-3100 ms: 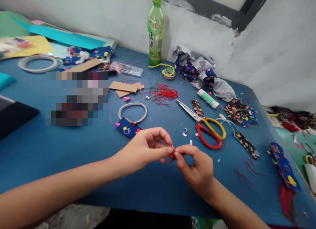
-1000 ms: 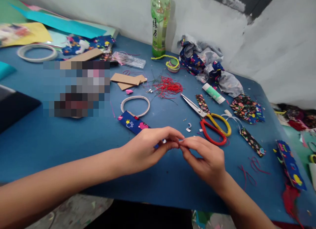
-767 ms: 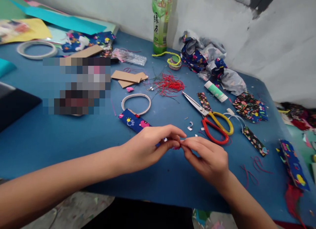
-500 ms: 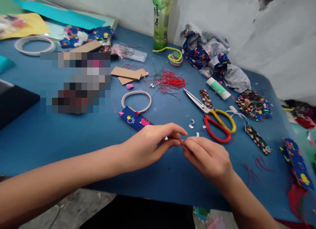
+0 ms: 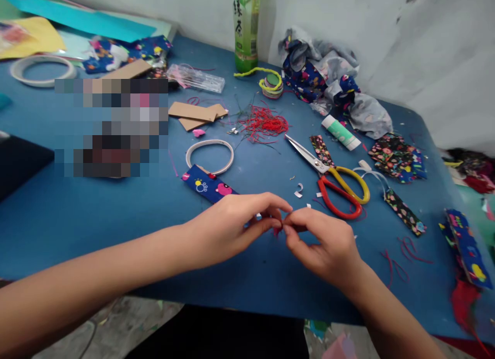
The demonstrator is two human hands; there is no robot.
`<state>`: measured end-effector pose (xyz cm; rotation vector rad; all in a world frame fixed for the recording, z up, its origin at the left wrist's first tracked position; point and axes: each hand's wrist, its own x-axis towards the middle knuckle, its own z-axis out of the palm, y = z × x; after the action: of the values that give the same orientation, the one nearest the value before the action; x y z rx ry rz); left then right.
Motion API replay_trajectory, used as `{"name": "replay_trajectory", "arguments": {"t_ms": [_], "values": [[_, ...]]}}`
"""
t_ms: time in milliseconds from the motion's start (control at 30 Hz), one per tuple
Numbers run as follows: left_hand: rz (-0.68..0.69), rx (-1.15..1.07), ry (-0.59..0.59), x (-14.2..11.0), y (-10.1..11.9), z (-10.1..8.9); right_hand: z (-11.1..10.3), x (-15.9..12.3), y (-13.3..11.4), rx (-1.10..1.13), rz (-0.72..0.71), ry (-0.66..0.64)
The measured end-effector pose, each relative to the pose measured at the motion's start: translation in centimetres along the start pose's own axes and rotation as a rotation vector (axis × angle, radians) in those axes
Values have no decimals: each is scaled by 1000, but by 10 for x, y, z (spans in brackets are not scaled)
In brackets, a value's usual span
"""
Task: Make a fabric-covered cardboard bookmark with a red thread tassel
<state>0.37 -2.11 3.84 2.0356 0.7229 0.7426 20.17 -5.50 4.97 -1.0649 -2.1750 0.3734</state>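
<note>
Over the blue table my left hand (image 5: 242,222) and my right hand (image 5: 325,235) meet with their fingertips pinched close together. Between them shows a small bit of dark red thread (image 5: 277,229), mostly covered by the fingers. Both hands look closed on it. A blue patterned fabric strip (image 5: 209,183) lies on the table, its near end hidden behind my left hand. Just past it is a roll of narrow white tape (image 5: 188,160). Beyond my right hand lie scissors (image 5: 323,165) with one red and one yellow handle, blades slightly apart.
A pile of red threads (image 5: 266,120), a glue stick (image 5: 341,133), cardboard strips (image 5: 193,111) and crumpled fabric (image 5: 320,65) lie farther back. A green tea bottle (image 5: 246,34) stands by the wall. Flowered bookmark-like strips (image 5: 405,212) are at the right. One patch at left is blurred out.
The right fingers have opened slightly and shifted at the pinch, and the dark red thread between the hands now shows. The whole view has moved a little.
</note>
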Motion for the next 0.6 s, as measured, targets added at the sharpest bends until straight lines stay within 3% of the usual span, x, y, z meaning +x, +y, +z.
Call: {"name": "replay_trajectory", "arguments": {"t_ms": [400, 600], "values": [[-79, -46, 26, 1, 4, -1, -5, -3, 1, -118, -87, -2], [-144, -93, 39, 2, 5, -1, -2, -5, -1, -113, -56, 32]]}}
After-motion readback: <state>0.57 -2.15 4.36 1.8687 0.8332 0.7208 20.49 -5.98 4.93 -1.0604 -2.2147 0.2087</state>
